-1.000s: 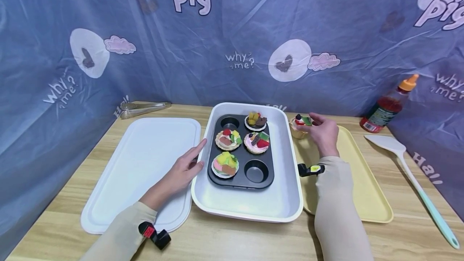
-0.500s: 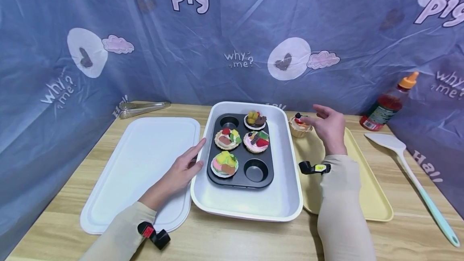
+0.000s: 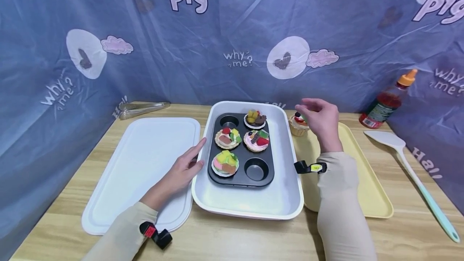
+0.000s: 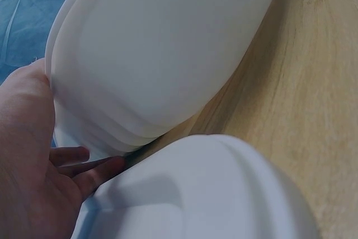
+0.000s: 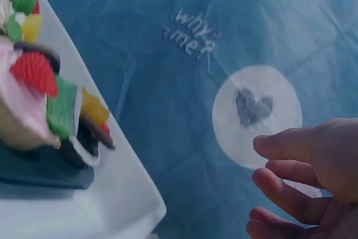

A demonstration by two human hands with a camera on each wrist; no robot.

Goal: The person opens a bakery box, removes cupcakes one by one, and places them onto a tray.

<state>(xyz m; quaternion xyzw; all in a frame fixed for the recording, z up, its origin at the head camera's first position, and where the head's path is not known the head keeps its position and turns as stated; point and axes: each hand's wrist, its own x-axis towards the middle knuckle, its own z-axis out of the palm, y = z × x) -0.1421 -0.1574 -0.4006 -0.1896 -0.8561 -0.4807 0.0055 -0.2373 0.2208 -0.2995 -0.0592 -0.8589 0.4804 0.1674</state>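
My right hand (image 3: pixel 320 122) hovers at the far end of the yellow tray, close to a toy fruit tart (image 3: pixel 299 128) and partly covering it. In the right wrist view its thumb and loosely bent fingers stand apart, with nothing between them. My left hand (image 3: pixel 182 171) lies along the outer left side of the deep white basin (image 3: pixel 250 208), its index finger extended near the rim. In that basin sits a dark muffin pan (image 3: pixel 232 181). Several decorated tarts fill its cups; the far left cup (image 3: pixel 229 122) and near right cup (image 3: pixel 256 169) hold none.
A flat white tray (image 3: pixel 145 164) lies left of the basin and a yellow tray (image 3: pixel 366 188) right of it. Metal tongs (image 3: pixel 143 110) rest at the back left. At the right are a sauce bottle (image 3: pixel 387 102) and a white spatula (image 3: pixel 413 172). A blue printed cloth (image 3: pixel 199 63) hangs behind.
My right hand has drawn away from the fruit tart, first rightward and up, then slightly back left above it. The tart stays near the same spot. My left hand has hardly moved.
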